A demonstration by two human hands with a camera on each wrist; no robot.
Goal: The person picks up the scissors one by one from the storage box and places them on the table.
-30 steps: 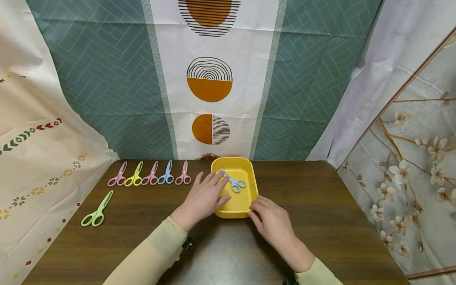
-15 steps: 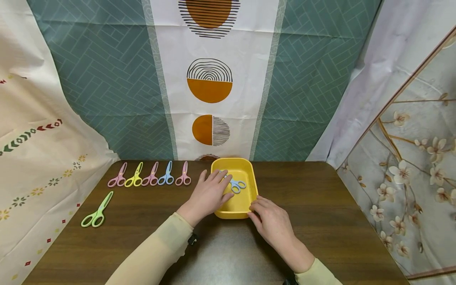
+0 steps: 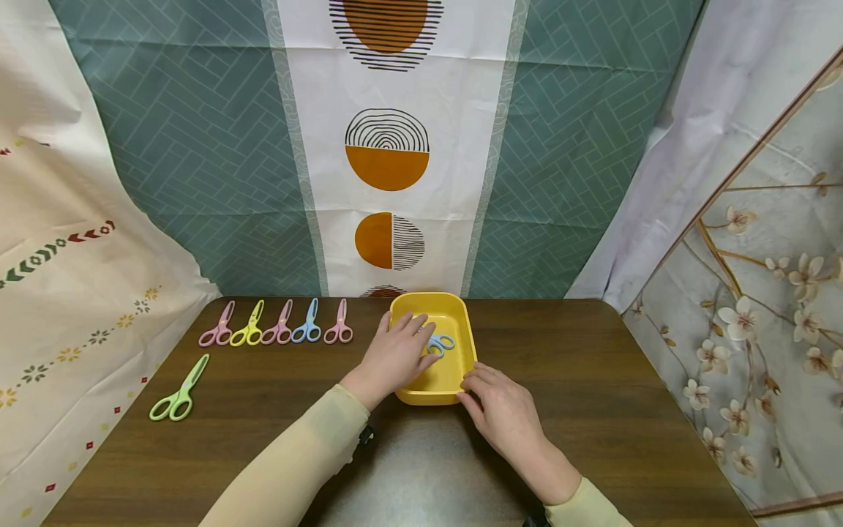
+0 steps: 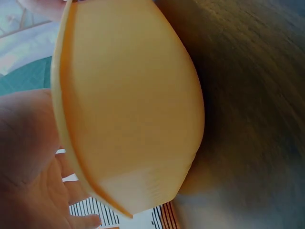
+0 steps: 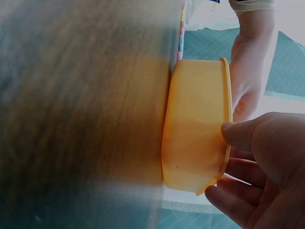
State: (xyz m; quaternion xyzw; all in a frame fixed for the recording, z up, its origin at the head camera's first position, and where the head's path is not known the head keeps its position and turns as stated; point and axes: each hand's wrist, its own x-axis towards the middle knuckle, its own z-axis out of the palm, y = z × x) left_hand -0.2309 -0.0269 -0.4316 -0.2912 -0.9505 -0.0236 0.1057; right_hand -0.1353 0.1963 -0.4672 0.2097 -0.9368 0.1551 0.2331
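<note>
A pair of blue scissors (image 3: pixel 440 345) lies in the yellow tray (image 3: pixel 437 396), its blades mostly hidden under my left hand. That left hand (image 3: pixel 392 359) reaches over the tray's left rim with its fingers spread above the scissors; whether the fingertips touch them is hidden. In the left wrist view the tray's outer wall (image 4: pixel 128 105) covers what the fingertips meet. At the near right corner of the tray, my right hand (image 3: pixel 503 402) holds the rim, its thumb and fingers curled about the corner.
Pink scissors (image 3: pixel 339 323), blue scissors (image 3: pixel 306 323), yellow scissors (image 3: pixel 248 326) and more pink pairs stand in a row at the back left of the wooden table (image 3: pixel 593 410). Green scissors (image 3: pixel 180 391) lie nearer at the left. A patterned curtain (image 3: pixel 546 183) hangs behind.
My left hand has moved slightly right, further over the tray, and now covers more of the blue scissors. The right hand and tray have stayed in place.
</note>
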